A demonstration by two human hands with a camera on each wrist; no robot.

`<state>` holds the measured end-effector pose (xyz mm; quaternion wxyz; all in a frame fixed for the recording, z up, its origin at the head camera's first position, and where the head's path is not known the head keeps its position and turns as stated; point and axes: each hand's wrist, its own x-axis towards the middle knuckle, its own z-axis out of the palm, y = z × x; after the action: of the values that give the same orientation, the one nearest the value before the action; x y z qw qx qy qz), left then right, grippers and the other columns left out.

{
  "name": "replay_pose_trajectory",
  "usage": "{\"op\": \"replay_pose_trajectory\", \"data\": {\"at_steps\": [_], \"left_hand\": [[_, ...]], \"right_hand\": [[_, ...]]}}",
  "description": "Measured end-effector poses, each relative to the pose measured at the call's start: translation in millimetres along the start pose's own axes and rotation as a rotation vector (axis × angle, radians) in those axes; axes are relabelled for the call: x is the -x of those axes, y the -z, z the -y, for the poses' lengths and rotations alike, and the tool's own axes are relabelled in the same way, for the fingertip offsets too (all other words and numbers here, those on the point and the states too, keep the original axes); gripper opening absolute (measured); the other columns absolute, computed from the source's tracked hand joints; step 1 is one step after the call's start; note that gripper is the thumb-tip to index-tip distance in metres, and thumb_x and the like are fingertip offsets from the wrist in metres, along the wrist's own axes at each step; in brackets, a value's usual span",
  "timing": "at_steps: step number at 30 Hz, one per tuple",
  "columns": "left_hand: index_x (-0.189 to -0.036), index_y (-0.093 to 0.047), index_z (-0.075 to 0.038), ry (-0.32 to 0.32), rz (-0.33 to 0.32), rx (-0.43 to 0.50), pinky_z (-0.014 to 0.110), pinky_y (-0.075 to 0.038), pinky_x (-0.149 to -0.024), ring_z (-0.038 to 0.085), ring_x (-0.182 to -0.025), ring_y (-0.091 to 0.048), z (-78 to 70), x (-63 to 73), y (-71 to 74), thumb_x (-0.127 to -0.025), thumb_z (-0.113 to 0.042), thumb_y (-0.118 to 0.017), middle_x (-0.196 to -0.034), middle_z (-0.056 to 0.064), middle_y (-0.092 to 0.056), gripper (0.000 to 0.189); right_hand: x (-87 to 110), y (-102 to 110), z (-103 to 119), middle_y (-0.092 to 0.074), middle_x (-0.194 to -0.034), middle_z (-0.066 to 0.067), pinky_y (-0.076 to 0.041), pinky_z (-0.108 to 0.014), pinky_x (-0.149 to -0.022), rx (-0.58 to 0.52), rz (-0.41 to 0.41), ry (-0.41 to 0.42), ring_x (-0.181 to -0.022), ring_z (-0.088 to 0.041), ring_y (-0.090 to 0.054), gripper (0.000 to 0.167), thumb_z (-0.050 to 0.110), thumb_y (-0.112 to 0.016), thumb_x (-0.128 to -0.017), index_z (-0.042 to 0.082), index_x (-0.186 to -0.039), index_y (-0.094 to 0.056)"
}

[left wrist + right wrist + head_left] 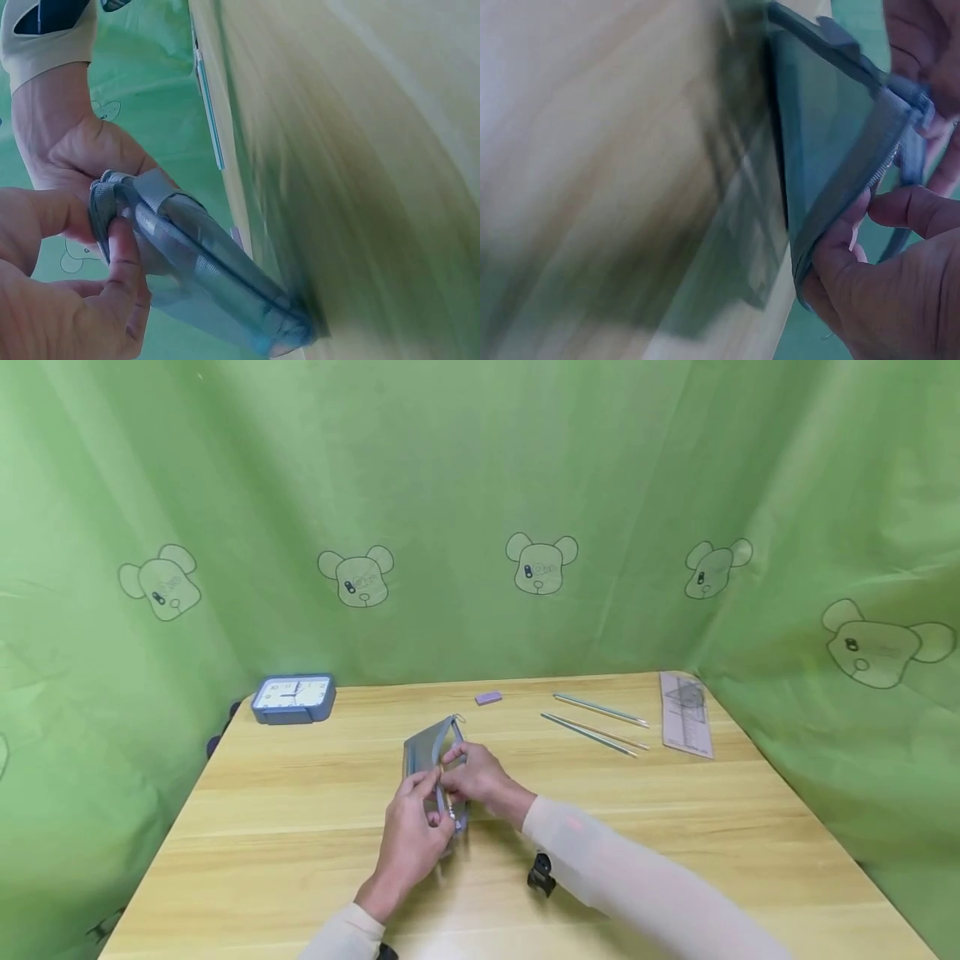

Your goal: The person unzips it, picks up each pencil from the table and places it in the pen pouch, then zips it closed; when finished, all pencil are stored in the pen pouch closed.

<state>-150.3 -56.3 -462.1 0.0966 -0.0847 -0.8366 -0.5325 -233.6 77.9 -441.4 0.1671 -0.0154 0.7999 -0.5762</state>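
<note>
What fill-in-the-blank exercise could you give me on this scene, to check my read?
1. The left hand and right hand hold the grey-blue, see-through zippered pouch, whose mouth is ____.
2. The blue-framed rectangular clock sits at the far ____ corner of the pale wood-grain table.
3. The small purple rectangular eraser lies ____ the clock and the translucent flat ruler.
Missing words: open; left; between.

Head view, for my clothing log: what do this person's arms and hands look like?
A pale cream, wrist-length fabric left sleeve matches the right sleeve, which has a faint pink patch. A small black device shows beside the right sleeve. The left hand and right hand wear no gloves.
</note>
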Motion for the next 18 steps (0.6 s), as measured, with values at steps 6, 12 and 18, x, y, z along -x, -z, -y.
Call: {"op": "replay_pose_trajectory", "data": {"at_steps": [6,12,18], "left_hand": [[-0.152,-0.05,0.012,0.012,-0.015,0.027,0.017,-0.062,-0.06,0.013,-0.08,-0.068,-2.1,-2.2,-0.8,-0.082,0.016,-0.067,-0.147,0.028,-0.056,0.072],[-0.152,-0.051,0.011,0.028,-0.016,0.022,0.016,-0.062,-0.062,0.014,-0.08,-0.068,-2.1,-2.5,-0.4,-0.081,0.015,-0.068,-0.148,0.027,-0.056,0.073],[-0.153,-0.052,0.008,0.055,-0.015,0.024,0.014,-0.062,-0.068,0.015,-0.083,-0.068,-1.2,-1.1,0.7,-0.082,0.013,-0.071,-0.148,0.026,-0.056,0.073]], "right_hand": [[2.6,-3.6,-7.9,-0.078,-0.091,-0.011,-0.063,-0.027,-0.076,0.148,-0.042,0.084,-0.079,-0.016,-0.072,0.017,0.002,-0.075,-0.09,0.001,-0.106,-0.07],[8.8,3.4,-10.8,-0.074,-0.099,-0.016,-0.068,-0.032,-0.082,0.123,-0.055,0.161,-0.086,-0.021,-0.072,0.013,-0.005,-0.069,-0.094,-0.001,-0.106,-0.071],[10.7,31.9,-23.6,-0.075,-0.109,-0.016,-0.067,-0.033,-0.088,0.297,-0.123,0.283,-0.095,-0.02,-0.07,0.023,-0.008,-0.066,-0.091,-0.002,-0.112,-0.071]]}}
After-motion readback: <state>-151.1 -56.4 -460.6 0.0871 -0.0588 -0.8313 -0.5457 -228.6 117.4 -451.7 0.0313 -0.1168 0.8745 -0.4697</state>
